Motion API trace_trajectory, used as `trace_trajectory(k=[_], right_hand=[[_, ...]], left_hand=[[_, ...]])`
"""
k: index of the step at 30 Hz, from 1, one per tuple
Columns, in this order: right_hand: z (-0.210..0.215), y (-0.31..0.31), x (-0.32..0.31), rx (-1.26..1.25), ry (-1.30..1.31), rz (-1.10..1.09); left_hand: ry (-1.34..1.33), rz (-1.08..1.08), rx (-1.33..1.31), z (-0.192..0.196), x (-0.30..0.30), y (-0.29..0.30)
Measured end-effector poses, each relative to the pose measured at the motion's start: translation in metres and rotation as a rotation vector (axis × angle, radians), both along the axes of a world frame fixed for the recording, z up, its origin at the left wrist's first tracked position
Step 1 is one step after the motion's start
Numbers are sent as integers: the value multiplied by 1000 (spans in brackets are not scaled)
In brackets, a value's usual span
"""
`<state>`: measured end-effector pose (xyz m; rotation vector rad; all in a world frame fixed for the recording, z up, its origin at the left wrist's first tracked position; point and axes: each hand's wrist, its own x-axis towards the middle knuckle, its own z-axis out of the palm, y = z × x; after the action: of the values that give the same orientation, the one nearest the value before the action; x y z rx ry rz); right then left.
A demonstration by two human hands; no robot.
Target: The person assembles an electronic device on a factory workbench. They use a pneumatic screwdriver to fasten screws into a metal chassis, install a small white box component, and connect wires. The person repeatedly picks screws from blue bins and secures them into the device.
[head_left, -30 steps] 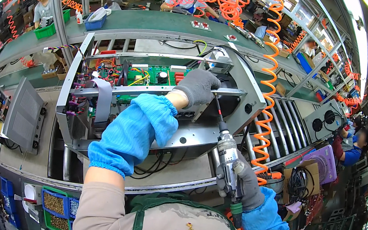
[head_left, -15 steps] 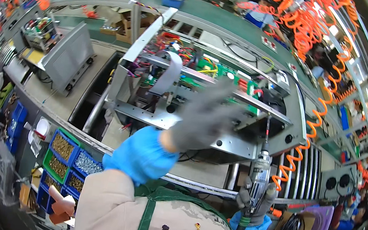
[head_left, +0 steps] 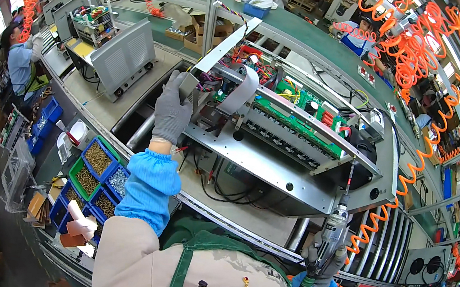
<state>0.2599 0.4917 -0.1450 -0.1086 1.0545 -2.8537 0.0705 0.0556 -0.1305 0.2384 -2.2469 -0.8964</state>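
An open metal chassis [head_left: 273, 166] with green circuit boards [head_left: 304, 107], a grey ribbon cable [head_left: 241, 90] and loose wires lies on the roller line before me. My left hand [head_left: 171, 110], in a grey glove and blue sleeve cover, grips the chassis's left end frame. My right hand [head_left: 326, 262], also gloved, holds a grey powered screwdriver [head_left: 336, 226] upright at the chassis's near right corner, its bit [head_left: 350, 177] pointing up beside the metal edge. An orange coiled hose [head_left: 405, 184] runs up from the tool.
Blue and green bins of screws [head_left: 96, 169] sit at my lower left. A second grey unit [head_left: 119, 56] stands on the line to the left. Other workers [head_left: 21, 55] stand along the benches. Finned grey panels [head_left: 387, 248] lie to the right. Orange coiled hoses [head_left: 423, 47] hang overhead.
My head has swung left and the view shifted. My left hand moved from the chassis's middle to its left end frame. The screwdriver stays upright in my right hand.
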Motion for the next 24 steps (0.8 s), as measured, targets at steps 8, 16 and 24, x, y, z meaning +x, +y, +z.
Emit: trace_trajectory(k=[8, 16, 24], right_hand=[[-3, -2, 0, 124, 1, -89], [-3, -20, 1, 141, -33, -205], [2, -32, -3, 116, -53, -252]], left_hand=[[-14, -62, 17, -2, 1, 4], [406, -71, -240, 32, 23, 44], [-133, -709, -193, 60, -16, 56]])
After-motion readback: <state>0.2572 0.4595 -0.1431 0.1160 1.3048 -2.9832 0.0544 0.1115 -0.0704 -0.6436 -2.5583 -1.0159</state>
